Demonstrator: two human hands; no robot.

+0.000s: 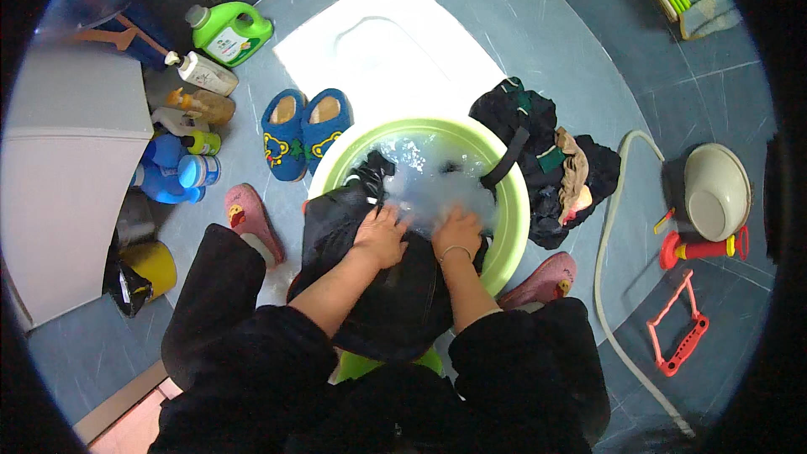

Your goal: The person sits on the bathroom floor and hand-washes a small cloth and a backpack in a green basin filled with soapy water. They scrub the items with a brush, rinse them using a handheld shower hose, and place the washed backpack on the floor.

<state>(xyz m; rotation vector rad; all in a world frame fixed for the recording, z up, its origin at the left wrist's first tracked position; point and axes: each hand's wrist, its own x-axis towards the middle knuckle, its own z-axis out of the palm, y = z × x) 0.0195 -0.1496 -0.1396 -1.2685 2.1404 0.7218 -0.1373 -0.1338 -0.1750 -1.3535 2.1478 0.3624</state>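
Observation:
A light green plastic basin [518, 221] of cloudy, sudsy water [429, 167] stands before me. Dark wet cloth [391, 296], perhaps a garment or a bag, hangs over its near rim, with a bunched black part [372, 173] at the basin's left. My left hand [381, 236] rests on the dark cloth at the water's edge, fingers spread. My right hand [457, 233] is at the cloth's right part, its fingertips in the murky water; whether they grip anything is hidden. A black strap [507, 157] crosses the basin's right rim.
Piled dark clothes [542, 139] lie right of the basin. Blue slippers [306, 132] and a white squat toilet [391, 44] are beyond it. Bottles, among them a green detergent jug [232, 33], line the left. A hose [608, 252] and a white bucket [719, 192] are at right.

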